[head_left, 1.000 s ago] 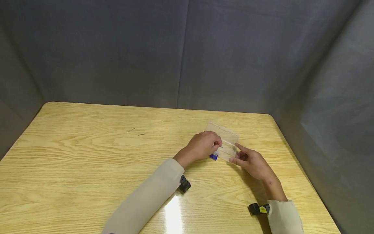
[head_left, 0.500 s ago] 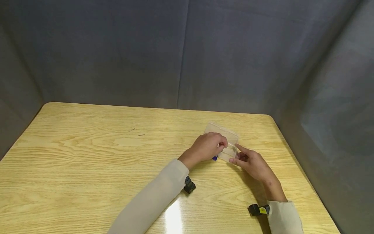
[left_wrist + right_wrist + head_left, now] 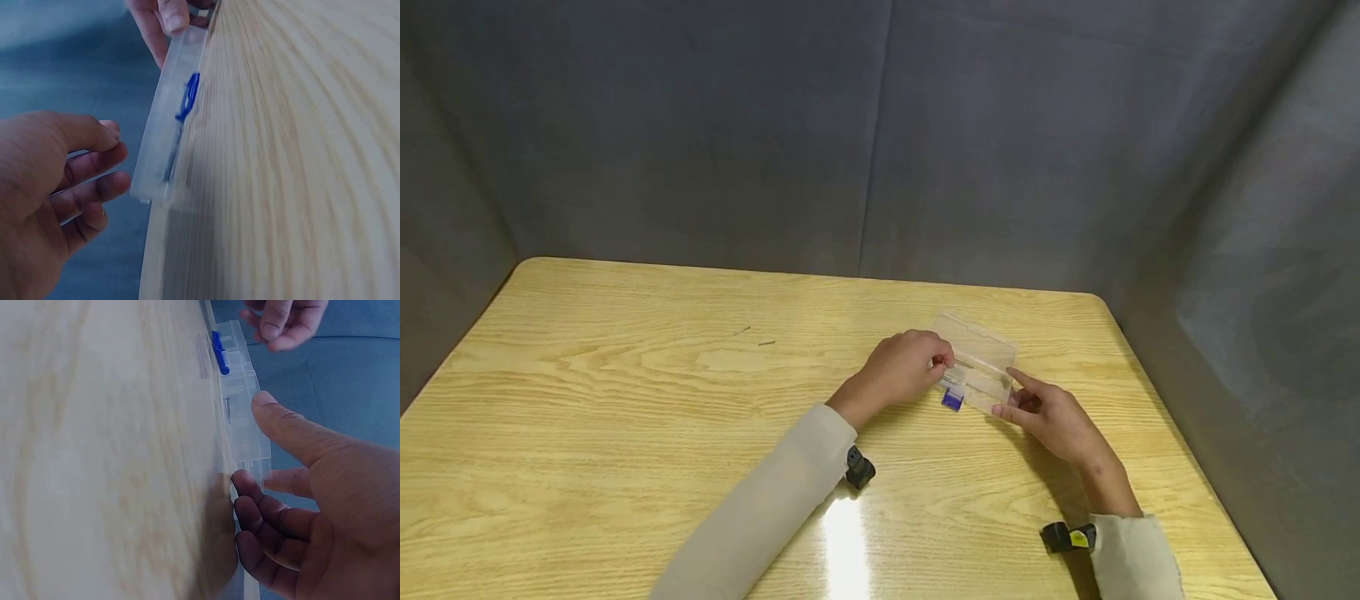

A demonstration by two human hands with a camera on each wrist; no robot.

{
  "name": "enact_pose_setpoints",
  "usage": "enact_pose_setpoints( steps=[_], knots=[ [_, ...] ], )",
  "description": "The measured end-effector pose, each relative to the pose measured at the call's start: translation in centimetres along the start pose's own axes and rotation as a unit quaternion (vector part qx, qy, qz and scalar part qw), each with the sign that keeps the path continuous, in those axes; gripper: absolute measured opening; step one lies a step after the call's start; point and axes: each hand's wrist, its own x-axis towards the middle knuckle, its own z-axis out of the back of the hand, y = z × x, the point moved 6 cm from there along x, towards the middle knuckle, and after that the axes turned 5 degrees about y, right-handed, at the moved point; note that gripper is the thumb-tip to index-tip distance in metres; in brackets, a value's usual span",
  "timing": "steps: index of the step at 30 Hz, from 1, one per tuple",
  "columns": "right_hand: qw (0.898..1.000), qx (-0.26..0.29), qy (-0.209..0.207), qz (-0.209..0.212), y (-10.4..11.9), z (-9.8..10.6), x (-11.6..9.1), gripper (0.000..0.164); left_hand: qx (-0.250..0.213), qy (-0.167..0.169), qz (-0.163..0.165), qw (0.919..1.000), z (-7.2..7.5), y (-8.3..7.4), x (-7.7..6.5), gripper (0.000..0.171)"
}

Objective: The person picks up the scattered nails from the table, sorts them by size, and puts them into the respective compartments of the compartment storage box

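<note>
A clear plastic box lies on the right part of the table, its clear lid folded back. On its front edge is a blue latch. Thin metal pieces show inside. My right hand holds the box's right end, thumb on the near side and index finger at the far corner. My left hand hovers over the left end, thumb and fingertips close together and loosely curled. In the left wrist view the left fingers stand apart from the box wall, with nothing visible between them.
Two small thin dark nail-like pieces, one farther back and one nearer, lie on the wooden table left of the box. Grey curtains stand behind and beside the table.
My left hand moved right over the box, then back left, uncovering the blue latch and more of the inside. My right hand stayed on the box. The view shifted slightly.
</note>
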Motion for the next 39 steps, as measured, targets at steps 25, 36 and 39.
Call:
enact_pose_setpoints(
  steps=[25,36,39],
  knots=[
    [1.000,-0.004,0.014,-0.004,-0.3,-0.2,-0.4,0.074,0.008,-0.025,0.072,0.9971,4.6,7.4,-6.2,0.022],
    [1.000,-0.004,0.007,0.007,-0.2,-0.1,-0.3,0.073,0.020,-0.039,0.111,0.9929,7.0,10.7,-8.6,0.021],
    [1.000,-0.009,0.006,0.008,-0.2,-0.2,-0.1,0.072,0.022,-0.038,0.124,0.9913,7.6,11.7,-9.4,0.019]
  ],
)
